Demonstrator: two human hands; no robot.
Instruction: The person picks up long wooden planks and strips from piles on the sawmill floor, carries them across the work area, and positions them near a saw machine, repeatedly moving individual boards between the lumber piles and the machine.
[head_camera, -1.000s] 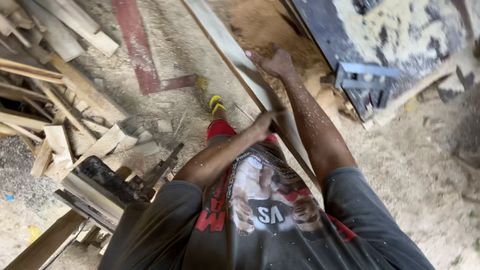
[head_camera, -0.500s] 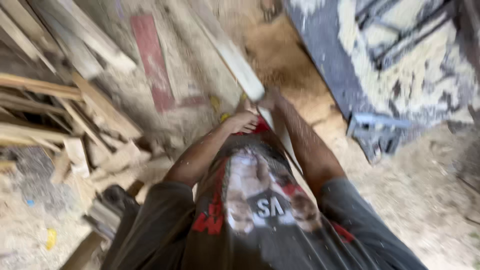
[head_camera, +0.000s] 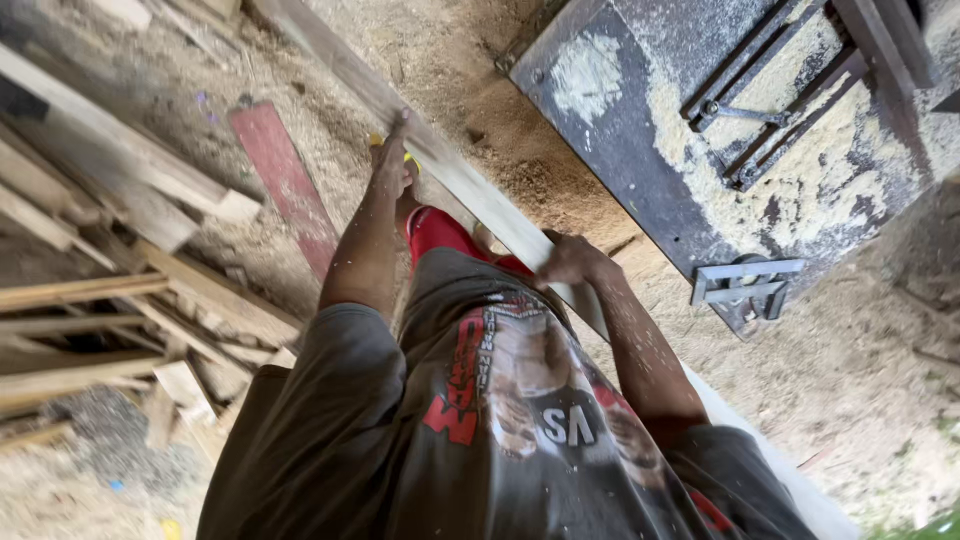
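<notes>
While the person looks down along their own body, both hands are on a long pale wooden plank (head_camera: 470, 190) that runs diagonally over the sawdust-covered floor (head_camera: 480, 80), past a dark metal machine table (head_camera: 640, 130). The left hand (head_camera: 392, 160) is stretched forward, with the fingers laid flat along the near edge of the plank; they seem to press and steady more than to clasp, though I cannot tell if the thumb goes under. The right hand (head_camera: 570, 262) is nearer to the body, and its fingers are curled around the plank's edge in a closed grip.

The plank looks stiff and thin, and because of its length probably rather heavy and willing to swing at the far end. Its surface looks dusty, so it may slide a little under the fingers. Taking it at two places well apart, as it is now, seems the safest hold.

Compared with half a second ago, the hands have separated: then both were close together near the red shorts (head_camera: 440, 232), now the left one has moved far ahead. The stack of loose boards (head_camera: 110, 250) beyond the left fingers lies unchanged.
</notes>
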